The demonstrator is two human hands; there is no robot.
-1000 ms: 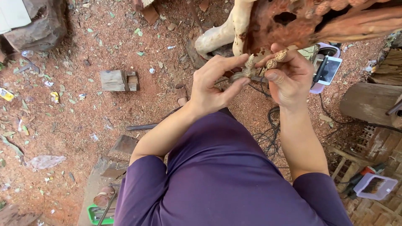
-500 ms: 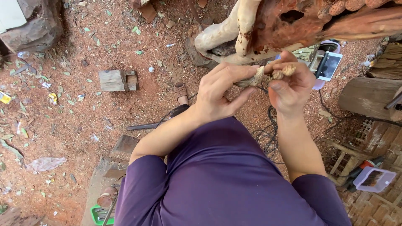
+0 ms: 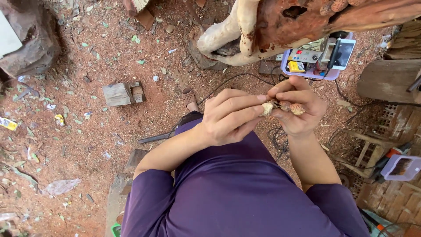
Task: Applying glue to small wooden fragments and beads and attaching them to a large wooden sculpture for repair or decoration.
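Hands: left hand (image 3: 232,116) and right hand (image 3: 298,109) meet at chest height over red dirt, both closed on a small wood piece (image 3: 283,106).
Grip: left fingers (image 3: 239,103) curl across its pale end; right fingers (image 3: 291,94) pinch from above, thumb under.
Piece: knobby, rough, tan w/ reddish-brown lumps; most of it hidden by fingers, exact shape unclear.
Wearer: purple shirt (image 3: 237,193), bare forearms.
Ahead: big gnarled root sculpture (image 3: 307,22), red-brown bark w/ holes, smooth pale limbs, just beyond the hands.
Under it: lilac tray (image 3: 311,72) w/ small gadgets and a phone-like screen; black cables (image 3: 280,140) trail over the ground below right hand.
Left: wood block (image 3: 123,93) well apart, dark rock (image 3: 33,39) at top-left corner.
Right: plank (image 3: 388,81), slatted wood frame (image 3: 368,151), lilac tub (image 3: 401,166), woven mat (image 3: 394,197); crowded to the frame edge.
Ground: sawdust-red soil (image 3: 79,131), leaf bits, scraps, flat metal bar (image 3: 155,138) near left elbow.
Room: open dirt to the left; root and clutter hem front and right.
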